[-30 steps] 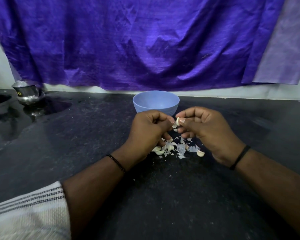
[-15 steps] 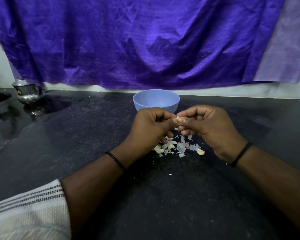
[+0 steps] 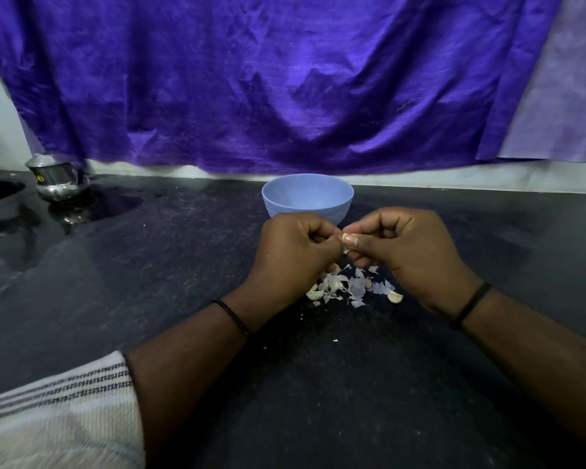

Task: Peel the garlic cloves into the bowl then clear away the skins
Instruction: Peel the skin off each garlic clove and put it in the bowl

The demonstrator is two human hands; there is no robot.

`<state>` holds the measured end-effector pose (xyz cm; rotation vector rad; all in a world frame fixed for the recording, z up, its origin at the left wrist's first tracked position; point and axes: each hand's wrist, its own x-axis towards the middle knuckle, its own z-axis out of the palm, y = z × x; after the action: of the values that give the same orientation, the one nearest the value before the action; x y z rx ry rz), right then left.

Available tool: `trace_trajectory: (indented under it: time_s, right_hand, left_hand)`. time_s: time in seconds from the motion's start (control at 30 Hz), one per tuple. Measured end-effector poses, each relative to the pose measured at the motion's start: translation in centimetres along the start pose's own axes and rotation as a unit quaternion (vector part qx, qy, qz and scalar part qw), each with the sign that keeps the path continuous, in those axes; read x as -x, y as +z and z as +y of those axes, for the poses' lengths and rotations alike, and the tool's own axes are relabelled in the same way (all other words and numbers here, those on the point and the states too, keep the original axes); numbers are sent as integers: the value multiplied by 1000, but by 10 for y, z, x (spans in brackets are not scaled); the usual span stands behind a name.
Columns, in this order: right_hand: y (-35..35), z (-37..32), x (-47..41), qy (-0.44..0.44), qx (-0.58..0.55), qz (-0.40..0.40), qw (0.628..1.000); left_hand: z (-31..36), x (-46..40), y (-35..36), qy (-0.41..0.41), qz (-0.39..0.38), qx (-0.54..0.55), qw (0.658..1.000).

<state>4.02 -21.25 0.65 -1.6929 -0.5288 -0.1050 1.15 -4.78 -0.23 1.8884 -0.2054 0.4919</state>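
left hand and right hand both pinch one small pale garlic clove | held above papery white skins on black stone counter | light-blue plastic bowl just behind

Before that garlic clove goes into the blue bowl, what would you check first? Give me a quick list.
1. Clove held: ok, pinched between left hand and right hand.
2. Clove fully peeled: cannot tell, fingers hide most of it.
3. Bowl upright and open: ok, just beyond the hands.
4. Path to the bowl: ok, nothing between it and the hands.
5. Skins out of the bowl: ok as far as seen; they lie on the counter below the hands.
6. More cloves waiting: ok, one lies by the skins.
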Motion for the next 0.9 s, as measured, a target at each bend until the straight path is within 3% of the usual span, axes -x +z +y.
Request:
trace_trajectory:
  time_s: [0.4,0.63,0.9]
  right_hand:
    - [-2,1,0,56,-74,-30,995]
    - [-5,0,-1,95,-124,8,988]
    - [-6,-2,1,77,-92,-3,993]
  left_hand:
    - [-3,-4,1,-59,-30,34,997]
    - [-3,-2,1,-23,-49,22,998]
    - [-1,-2,-2,8,-37,-38,999]
